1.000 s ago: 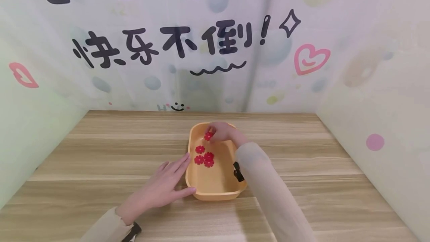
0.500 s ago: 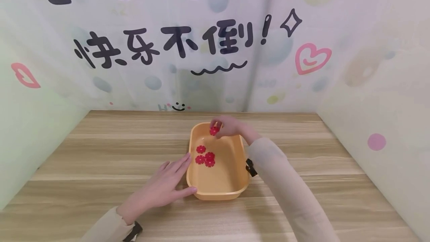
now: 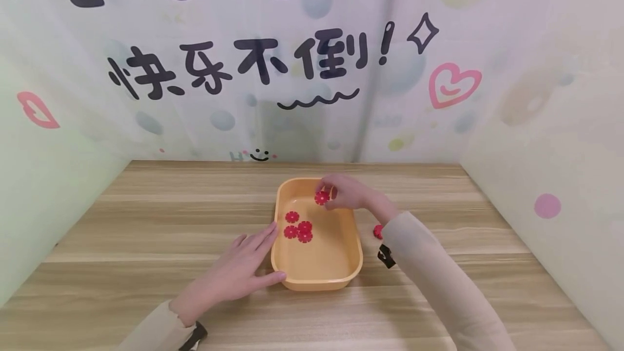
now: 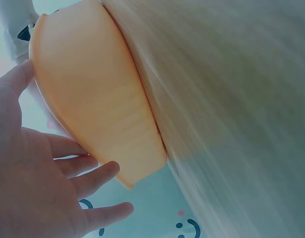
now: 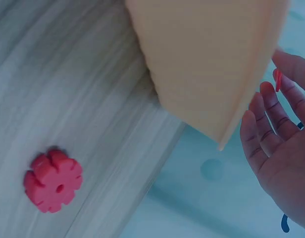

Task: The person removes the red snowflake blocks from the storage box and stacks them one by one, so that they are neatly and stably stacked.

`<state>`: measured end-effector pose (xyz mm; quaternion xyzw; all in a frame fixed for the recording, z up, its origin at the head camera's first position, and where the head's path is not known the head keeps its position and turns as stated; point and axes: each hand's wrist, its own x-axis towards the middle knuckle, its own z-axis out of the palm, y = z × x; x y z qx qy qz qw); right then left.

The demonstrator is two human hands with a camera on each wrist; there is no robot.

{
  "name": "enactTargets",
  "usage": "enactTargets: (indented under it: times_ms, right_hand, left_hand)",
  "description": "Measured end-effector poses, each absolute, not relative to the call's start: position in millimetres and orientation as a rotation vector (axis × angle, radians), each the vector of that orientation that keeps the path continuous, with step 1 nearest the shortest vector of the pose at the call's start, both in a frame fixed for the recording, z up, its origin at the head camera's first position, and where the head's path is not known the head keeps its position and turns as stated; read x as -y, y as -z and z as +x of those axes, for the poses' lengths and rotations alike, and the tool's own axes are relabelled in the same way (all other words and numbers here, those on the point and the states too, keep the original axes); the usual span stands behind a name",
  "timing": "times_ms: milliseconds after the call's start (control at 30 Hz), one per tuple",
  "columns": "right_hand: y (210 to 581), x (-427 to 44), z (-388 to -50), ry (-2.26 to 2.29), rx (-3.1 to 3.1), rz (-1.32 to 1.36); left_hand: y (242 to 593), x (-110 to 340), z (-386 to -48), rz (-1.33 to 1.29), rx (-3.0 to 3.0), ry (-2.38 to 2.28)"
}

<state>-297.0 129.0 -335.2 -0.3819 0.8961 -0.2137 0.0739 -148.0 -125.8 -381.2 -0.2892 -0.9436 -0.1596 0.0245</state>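
My right hand (image 3: pixel 348 191) pinches a red flower-shaped disc (image 3: pixel 321 197) between thumb and fingers, over the far right part of an orange tray (image 3: pixel 322 267). In the right wrist view the held disc (image 5: pixel 278 80) shows nearly edge-on. My left hand (image 3: pixel 234 270) rests against the tray's left rim with fingers spread and straight; the left wrist view shows its fingertips touching the tray wall (image 4: pixel 93 84). Several like discs (image 3: pixel 292 216) lie on the left side of the tray floor, some overlapping. Right of the tray, a thick red notched piece (image 5: pixel 53 181), seemingly stacked discs, sits on the table.
The wood-grain table (image 3: pixel 161 232) carries the tray near its middle. A printed cloth (image 3: pixel 205 123) hangs behind, and pale walls close both sides. My right sleeve (image 3: pixel 434 270) partly covers the red piece on the table in the head view.
My right hand has moved to the right with the disc, rising a little and coming down again. The arm's shift uncovers the red piece on the table. My left hand stays put.
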Motion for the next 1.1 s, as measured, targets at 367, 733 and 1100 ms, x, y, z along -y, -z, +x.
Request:
enactTargets:
  times_ms: [367, 733, 1100]
  right_hand:
    - [342, -144, -284, 0.737, -2.676, -1.191]
    - [347, -160, -270, 0.79, -2.671, -1.211]
    - [359, -193, -263, 0.931, -2.71, -1.204]
  left_hand:
    - [381, 126, -148, -0.898, 2.918, 0.487]
    - [381, 126, -148, -0.922, 2.89, 0.475]
    - [382, 126, -147, -0.915, 2.893, 0.475]
